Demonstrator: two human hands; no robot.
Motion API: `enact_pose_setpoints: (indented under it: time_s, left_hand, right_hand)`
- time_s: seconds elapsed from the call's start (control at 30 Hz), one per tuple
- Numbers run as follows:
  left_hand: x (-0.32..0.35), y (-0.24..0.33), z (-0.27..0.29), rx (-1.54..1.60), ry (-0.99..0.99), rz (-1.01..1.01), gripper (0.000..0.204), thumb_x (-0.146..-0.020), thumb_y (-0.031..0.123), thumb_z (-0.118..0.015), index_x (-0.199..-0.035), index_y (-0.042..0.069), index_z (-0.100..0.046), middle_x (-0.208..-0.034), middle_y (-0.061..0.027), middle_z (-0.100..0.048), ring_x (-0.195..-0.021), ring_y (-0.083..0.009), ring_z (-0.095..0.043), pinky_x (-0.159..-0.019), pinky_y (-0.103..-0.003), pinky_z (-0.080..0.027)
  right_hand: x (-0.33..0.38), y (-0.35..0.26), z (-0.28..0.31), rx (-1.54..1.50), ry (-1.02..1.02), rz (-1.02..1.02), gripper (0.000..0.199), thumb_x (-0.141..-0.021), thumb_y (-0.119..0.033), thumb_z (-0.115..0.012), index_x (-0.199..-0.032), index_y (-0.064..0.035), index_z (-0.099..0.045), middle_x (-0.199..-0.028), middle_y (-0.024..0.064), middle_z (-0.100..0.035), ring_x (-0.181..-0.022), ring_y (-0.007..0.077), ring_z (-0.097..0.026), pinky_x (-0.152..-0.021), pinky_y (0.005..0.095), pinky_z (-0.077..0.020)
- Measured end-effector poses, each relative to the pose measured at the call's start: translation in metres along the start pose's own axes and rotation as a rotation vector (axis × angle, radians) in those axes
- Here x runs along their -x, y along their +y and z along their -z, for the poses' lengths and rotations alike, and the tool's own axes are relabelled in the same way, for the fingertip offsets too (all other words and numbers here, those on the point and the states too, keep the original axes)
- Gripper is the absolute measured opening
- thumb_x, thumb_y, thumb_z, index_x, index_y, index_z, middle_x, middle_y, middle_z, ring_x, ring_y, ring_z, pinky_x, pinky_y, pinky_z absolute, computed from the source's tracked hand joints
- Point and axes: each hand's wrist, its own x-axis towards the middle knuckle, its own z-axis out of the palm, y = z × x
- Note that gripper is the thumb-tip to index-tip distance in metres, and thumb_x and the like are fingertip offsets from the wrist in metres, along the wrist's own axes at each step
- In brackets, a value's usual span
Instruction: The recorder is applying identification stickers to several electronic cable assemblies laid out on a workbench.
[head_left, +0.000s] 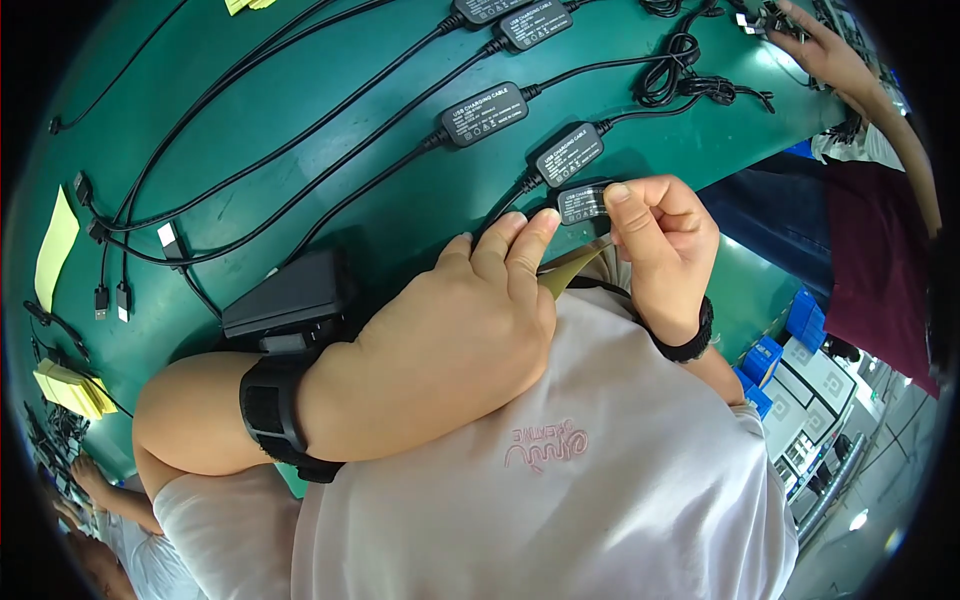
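small black adapter block (583,202) sat at near edge of green table (400,210), pinched at its right end between thumb and forefinger of right hand (662,245). left hand (470,330) close beside, fingertips (520,232) bunched together near block's left end, yellowish strip (572,268) gripped between both hands just below block. black strap (272,405) on left wrist, dark band (690,340) on right. more adapter blocks (485,113) with black cables (300,140) lined up farther back. yellow pads (72,388) at left edge. another person's hand (825,50) worked at far right.
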Motion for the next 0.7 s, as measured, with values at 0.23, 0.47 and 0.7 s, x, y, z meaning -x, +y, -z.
enact_pose_setpoints:
  time_s: [0.23,0.47,0.7]
  left_hand:
    - [0.001,0.001,0.0,0.011,-0.006,0.015,0.014,-0.078,0.012,-0.06,-0.074,-0.001,-0.056,-0.12,-0.0316,-0.061,-0.104,-0.0355,-0.067,-0.083,-0.038,-0.057]
    - [0.0,-0.002,0.001,-0.001,-0.027,-0.005,0.013,-0.078,0.01,-0.059,-0.074,-0.002,-0.056,-0.12,-0.0315,-0.061,-0.104,-0.0353,-0.068,-0.085,-0.037,-0.056]
    - [0.001,-0.002,0.001,-0.003,-0.012,-0.001,0.013,-0.078,0.01,-0.059,-0.075,-0.003,-0.057,-0.12,-0.0313,-0.061,-0.104,-0.0352,-0.068,-0.085,-0.037,-0.056]
  right_hand:
    - [-0.002,-0.002,-0.002,0.187,0.014,0.027,0.009,-0.091,-0.005,-0.068,-0.089,0.0014,-0.063,-0.07,-0.0003,-0.063,-0.061,0.0017,-0.052,-0.055,0.018,-0.0419]
    - [-0.007,-0.011,0.002,0.347,0.055,-0.028,0.03,-0.089,-0.007,-0.069,-0.114,-0.0006,-0.054,-0.062,0.0033,-0.062,-0.048,0.0038,-0.051,-0.047,0.0196,-0.0408]
    - [-0.006,-0.007,0.001,0.739,-0.043,0.263,0.027,-0.084,-0.017,-0.077,-0.093,0.0006,-0.06,-0.058,0.0056,-0.058,-0.051,0.0112,-0.055,-0.048,0.0251,-0.0431]
